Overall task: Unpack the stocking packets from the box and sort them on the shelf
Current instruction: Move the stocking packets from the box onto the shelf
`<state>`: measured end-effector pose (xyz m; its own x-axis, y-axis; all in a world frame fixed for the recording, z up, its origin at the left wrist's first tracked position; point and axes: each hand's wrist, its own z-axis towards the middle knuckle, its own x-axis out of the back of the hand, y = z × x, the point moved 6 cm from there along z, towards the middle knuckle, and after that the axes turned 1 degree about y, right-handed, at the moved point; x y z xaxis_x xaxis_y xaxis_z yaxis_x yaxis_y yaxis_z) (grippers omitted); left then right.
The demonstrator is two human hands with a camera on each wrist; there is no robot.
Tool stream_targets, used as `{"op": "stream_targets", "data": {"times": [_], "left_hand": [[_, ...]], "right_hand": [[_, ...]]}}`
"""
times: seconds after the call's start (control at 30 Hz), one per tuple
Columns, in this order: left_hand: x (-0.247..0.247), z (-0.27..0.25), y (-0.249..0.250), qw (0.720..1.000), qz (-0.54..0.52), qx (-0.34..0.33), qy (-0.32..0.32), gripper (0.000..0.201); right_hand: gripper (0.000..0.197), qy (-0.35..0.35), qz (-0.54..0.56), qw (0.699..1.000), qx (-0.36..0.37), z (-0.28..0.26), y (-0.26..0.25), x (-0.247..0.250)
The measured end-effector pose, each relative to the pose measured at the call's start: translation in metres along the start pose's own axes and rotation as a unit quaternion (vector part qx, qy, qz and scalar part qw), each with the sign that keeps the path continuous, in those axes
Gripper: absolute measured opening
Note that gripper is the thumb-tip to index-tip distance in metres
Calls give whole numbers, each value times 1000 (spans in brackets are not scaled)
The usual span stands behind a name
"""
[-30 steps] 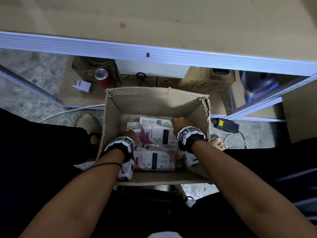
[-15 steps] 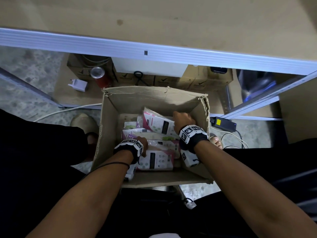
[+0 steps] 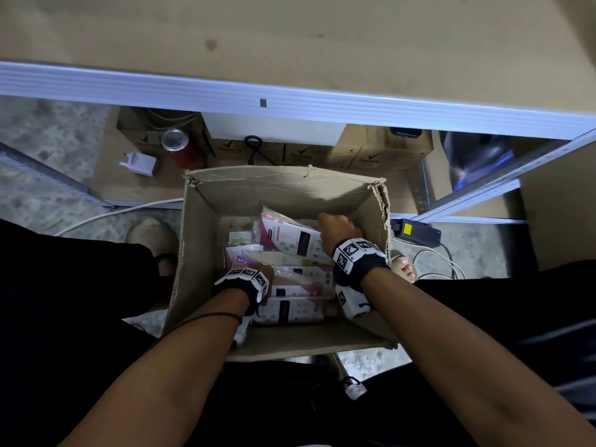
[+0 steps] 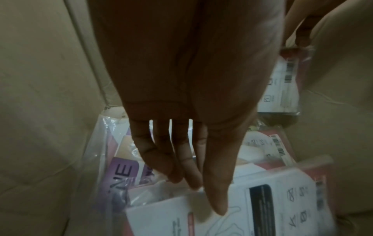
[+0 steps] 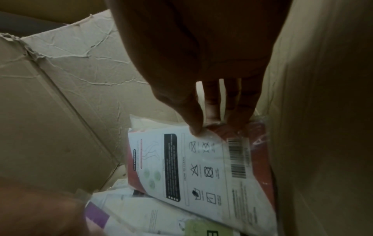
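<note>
An open cardboard box [image 3: 283, 188] stands on the floor below the wooden shelf [image 3: 290, 27] and holds several stocking packets. My right hand [image 3: 332, 227] [image 5: 212, 126] pinches the top edge of a white-and-pink packet [image 3: 290, 240] [image 5: 201, 167], which is tilted up against the box's right wall. My left hand [image 3: 263, 275] [image 4: 201, 191] reaches down at the near left. Its thumb lies over a white packet [image 4: 171, 215] and its fingers go behind that packet's edge. A purple packet [image 4: 125, 172] lies beside it.
On the low shelf behind the box are a red can [image 3: 180, 146], a white plug adapter [image 3: 140, 162] and flat cartons [image 3: 371, 153]. A black power brick [image 3: 416, 230] and cables lie on the floor at the right. Metal shelf uprights [image 3: 483, 195] flank the box.
My right hand has tipped the white-and-pink packet up from flat toward the box's far right corner. My left hand has moved right, from the box's left wall onto the near packets.
</note>
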<state>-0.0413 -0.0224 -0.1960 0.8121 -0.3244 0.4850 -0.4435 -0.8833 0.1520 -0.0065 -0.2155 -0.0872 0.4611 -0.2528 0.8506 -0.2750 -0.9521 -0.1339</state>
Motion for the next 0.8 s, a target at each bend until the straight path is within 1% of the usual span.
{"op": "stream_targets", "data": {"times": [0.03, 0.07, 0.17, 0.23, 0.4, 0.53, 0.73, 0.8], "left_hand": [[-1, 1, -2, 1000, 2, 1, -8, 81], [-1, 1, -3, 1000, 5, 3, -8, 80], [-1, 1, -4, 1000, 13, 1, 16, 62], [1, 0, -1, 999, 21, 3, 33, 54], [8, -1, 1, 997, 8, 35, 68, 35], [7, -1, 3, 998, 3, 40, 58, 33], [4, -1, -3, 998, -23, 46, 47, 39], [5, -2, -4, 997, -21, 43, 57, 40]], "right_hand": [[18, 1, -1, 1000, 2, 0, 0, -1], [18, 1, -3, 1000, 4, 1, -1, -2], [19, 1, 4, 1000, 6, 1, 0, -4], [18, 0, 6, 1000, 7, 0, 0, -6], [18, 0, 10, 1000, 12, -1, 0, -5], [21, 2, 12, 1000, 21, -2, -3, -3], [22, -2, 15, 999, 37, -3, -4, -2], [23, -5, 16, 999, 38, -4, -4, -3]]}}
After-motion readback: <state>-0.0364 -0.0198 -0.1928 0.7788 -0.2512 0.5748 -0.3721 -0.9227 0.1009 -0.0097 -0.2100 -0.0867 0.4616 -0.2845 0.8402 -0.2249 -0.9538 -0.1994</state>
